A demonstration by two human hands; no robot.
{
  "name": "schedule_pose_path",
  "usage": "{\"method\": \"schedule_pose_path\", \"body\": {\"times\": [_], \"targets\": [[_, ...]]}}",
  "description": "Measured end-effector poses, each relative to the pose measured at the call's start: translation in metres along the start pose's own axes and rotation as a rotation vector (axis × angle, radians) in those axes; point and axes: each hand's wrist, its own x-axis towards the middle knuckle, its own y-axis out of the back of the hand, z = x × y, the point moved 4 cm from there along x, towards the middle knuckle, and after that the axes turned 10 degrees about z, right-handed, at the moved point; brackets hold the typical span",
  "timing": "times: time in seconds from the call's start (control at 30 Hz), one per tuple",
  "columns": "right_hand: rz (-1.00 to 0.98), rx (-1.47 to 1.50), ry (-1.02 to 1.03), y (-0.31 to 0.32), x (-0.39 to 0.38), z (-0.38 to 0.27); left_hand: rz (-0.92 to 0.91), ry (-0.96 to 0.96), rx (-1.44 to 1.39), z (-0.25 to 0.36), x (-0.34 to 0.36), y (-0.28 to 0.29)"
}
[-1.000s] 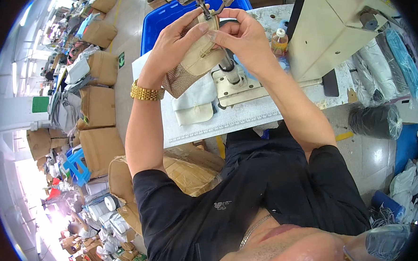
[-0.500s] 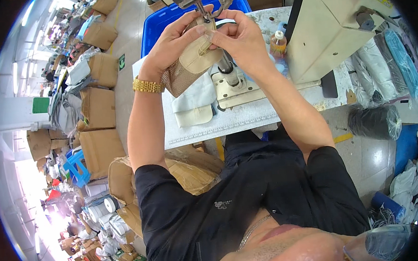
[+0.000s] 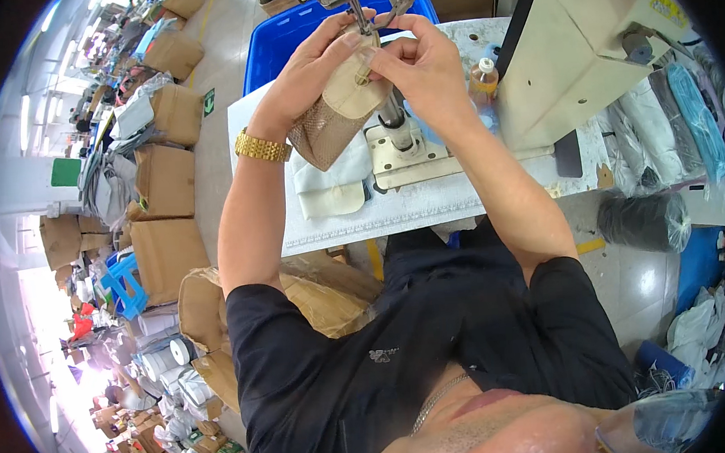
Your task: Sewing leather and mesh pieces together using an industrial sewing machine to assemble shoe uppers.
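**Lifted two-handed, right at the presser foot [image 3: 362,21]**

Holding a stitched piece [image 3: 351,94] of tan mesh and smooth cream panel, upper end just below the foot, beside the steel post [image 3: 391,112]. Gripping its left side with the left hand [image 3: 304,80], thumb along the top; pinching its right edge with the right hand [image 3: 426,69], thumb on the cream. Clamped from both sides, then, with thumbs near each other, perhaps to stretch the panel flat and steer its edge. Impossible to tell how the hidden fingers sit underneath, or whether the foot bears down.

Tilted, mesh end hanging toward the lower left near the gold watch [image 3: 261,146], probably loose for easy turning. Raised well off the tabletop [image 3: 459,195], likely to suit the post's height.

Below, on the table, pale folded pieces [image 3: 330,199], seemingly within easy reach; beside the machine column [image 3: 551,73], a capped bottle [image 3: 483,79], perhaps set clear of the elbows; beyond, a blue bin [image 3: 262,58].
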Motion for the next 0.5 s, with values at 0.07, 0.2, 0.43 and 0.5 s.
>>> {"method": "schedule_pose_path", "body": {"times": [0.07, 0.2, 0.43, 0.5], "targets": [[0.003, 0.033, 0.016, 0.0010, 0.0023, 0.0009, 0.015, 0.000, 0.010, -0.0014, 0.0013, 0.0007], [-0.006, -0.029, 0.047, 0.0019, 0.0045, -0.0008, 0.081, -0.046, 0.104, -0.0066, -0.0026, 0.0003], [-0.024, -0.061, 0.047, 0.0007, 0.0084, -0.0040, 0.123, -0.107, 0.040, -0.0054, -0.0027, -0.0067], [-0.036, -0.043, 0.061, 0.0006, 0.0086, -0.0057, 0.190, -0.086, 0.074, -0.0106, -0.0006, -0.0032]]}}
